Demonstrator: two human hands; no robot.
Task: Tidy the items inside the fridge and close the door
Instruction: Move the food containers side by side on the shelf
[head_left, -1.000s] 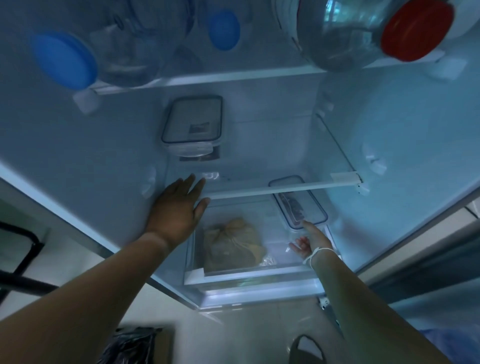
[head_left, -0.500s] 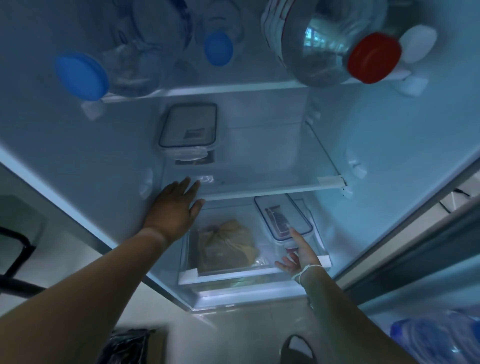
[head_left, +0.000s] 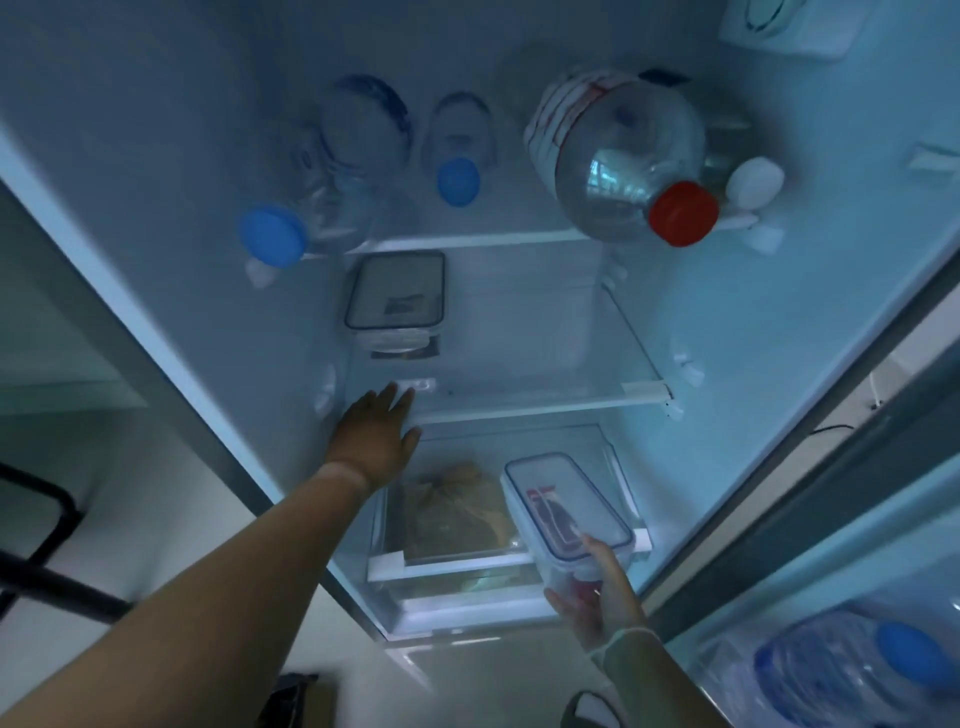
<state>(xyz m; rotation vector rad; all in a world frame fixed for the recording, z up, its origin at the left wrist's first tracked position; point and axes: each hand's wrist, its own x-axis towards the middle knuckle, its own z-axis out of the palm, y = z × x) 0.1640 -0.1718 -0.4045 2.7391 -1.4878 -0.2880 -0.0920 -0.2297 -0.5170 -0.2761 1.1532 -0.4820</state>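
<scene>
The fridge stands open in front of me. My right hand (head_left: 597, 592) grips the near end of a clear lidded container (head_left: 563, 506) with a blue seal and red contents, held above the bottom drawer (head_left: 395, 561). My left hand (head_left: 376, 436) lies flat, fingers spread, on the front edge of the middle glass shelf (head_left: 545, 384). A second lidded container (head_left: 397, 299) sits at the back left of that shelf. A brownish bag (head_left: 452, 512) lies in the drawer.
On the top shelf lie several water bottles: two with blue caps (head_left: 272, 236), one large with a red cap (head_left: 683, 213). The open fridge door (head_left: 831, 519) is at right with a blue-capped bottle (head_left: 852, 670) in its rack. A black chair frame (head_left: 47, 566) stands at left.
My right hand has pulled the clear container out from under the middle shelf towards me and lifted it. The left hand has stayed on the shelf edge. The view has tilted upward.
</scene>
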